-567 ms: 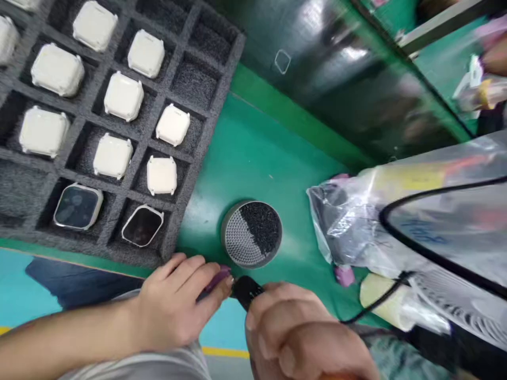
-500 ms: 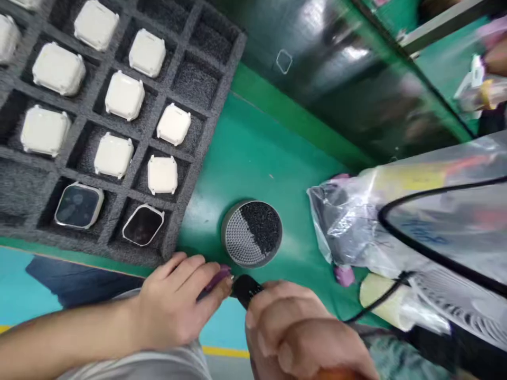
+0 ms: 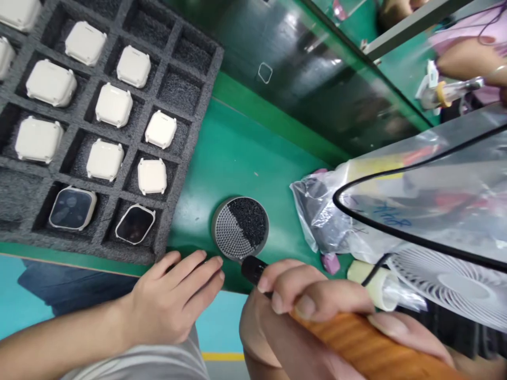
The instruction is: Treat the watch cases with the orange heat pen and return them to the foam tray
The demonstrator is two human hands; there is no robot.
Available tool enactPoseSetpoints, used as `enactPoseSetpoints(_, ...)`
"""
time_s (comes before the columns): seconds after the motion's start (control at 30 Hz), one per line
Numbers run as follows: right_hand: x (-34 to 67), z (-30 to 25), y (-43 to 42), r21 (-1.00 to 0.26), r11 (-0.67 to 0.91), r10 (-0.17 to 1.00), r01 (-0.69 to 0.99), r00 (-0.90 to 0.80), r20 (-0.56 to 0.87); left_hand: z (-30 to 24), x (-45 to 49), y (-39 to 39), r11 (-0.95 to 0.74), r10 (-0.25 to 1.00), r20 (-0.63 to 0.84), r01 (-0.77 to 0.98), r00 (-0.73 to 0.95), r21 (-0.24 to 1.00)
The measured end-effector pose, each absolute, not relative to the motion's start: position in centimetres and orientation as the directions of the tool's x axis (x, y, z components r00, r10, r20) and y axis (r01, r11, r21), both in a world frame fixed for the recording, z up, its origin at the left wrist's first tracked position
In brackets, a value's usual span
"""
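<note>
In my right hand (image 3: pixel 312 301) is a soldering iron, held by its orange handle (image 3: pixel 356 338). Its black collar (image 3: pixel 253 269) points up and left, and the tip end meets the near rim of a round tip cleaner (image 3: pixel 222 227); whether it touches is unclear. Half of that cleaner is grey and studded, the other half black and coarse. My left hand (image 3: pixel 178 293) rests palm down at the bench edge, fingers stretched out. Its underside is hidden, and a small dark bit shows between two fingers. Close by stands a grey foam tray (image 3: pixel 160 221).
White watch-shaped cases (image 3: pixel 152 176) and a dark-screened watch (image 3: pixel 73 208) sit in the tray's compartments. To the right lie a clear plastic bag (image 3: pixel 325 211), a black cable (image 3: pixel 340 200) and a white fan (image 3: pixel 455 285). Another person's arm (image 3: pixel 467 60) shows beyond the glossy panel (image 3: pixel 301 89).
The iron has moved away from my left hand to the cleaner's rim, showing more of its orange handle. The purple piece in my left fingers is out of sight, and those fingers have straightened.
</note>
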State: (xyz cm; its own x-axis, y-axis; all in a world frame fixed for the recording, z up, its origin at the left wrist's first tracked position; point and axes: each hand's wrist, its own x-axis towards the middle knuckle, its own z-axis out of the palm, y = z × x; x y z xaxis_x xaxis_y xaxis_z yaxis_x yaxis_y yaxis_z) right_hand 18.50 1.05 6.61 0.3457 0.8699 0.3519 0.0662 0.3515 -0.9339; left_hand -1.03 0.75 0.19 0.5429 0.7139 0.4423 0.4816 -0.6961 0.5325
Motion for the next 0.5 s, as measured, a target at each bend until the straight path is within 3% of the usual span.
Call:
enactPoseSetpoints(0.23, 18.69, 6.19, 0.87, -0.949, 0.314, 0.837, 0.023, 0.466, 0.288, -0.46, -0.43, 0.38, -0.657, 0.753, 0.458, 0.561, 0.472, 0.503)
enactPoseSetpoints(0.5, 18.37, 5.99, 1.35, -0.94, 0.34, 0.816, 0.024, 0.488, 0.308, -0.16, -1.11, 0.32, -0.682, 0.728, 0.425, 0.505, 0.538, 0.529)
